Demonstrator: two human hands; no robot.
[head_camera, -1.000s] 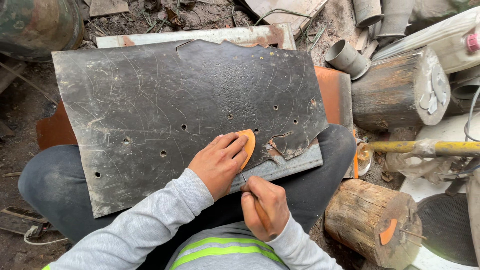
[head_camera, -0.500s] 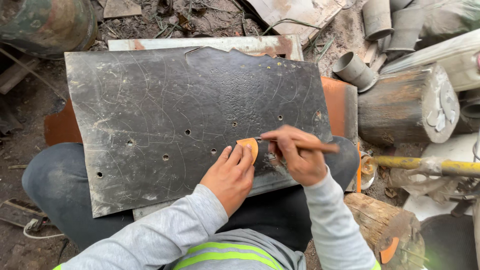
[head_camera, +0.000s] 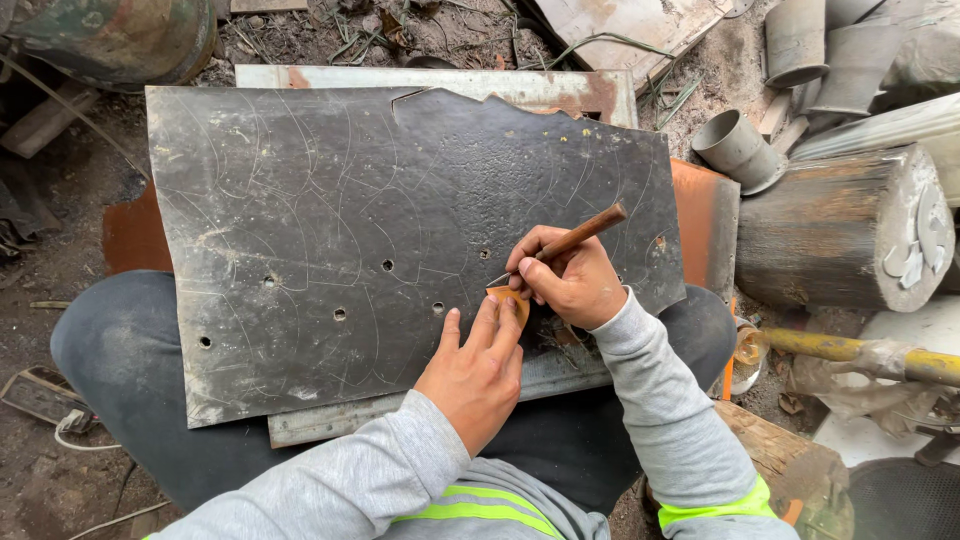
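Left hand (head_camera: 478, 372), fingers together, pins small orange template (head_camera: 507, 298) on dark holed metal sheet (head_camera: 330, 230); right hand (head_camera: 568, 278) pinches wooden-handled scriber (head_camera: 570, 240), its tip seemingly best kept tight against the template's edge.

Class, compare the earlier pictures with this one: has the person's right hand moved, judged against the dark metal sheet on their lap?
Yes. The right hand, gripping a wooden-handled tool, has moved from below the metal sheet's near edge up onto it, beside the left hand pressing the orange template.
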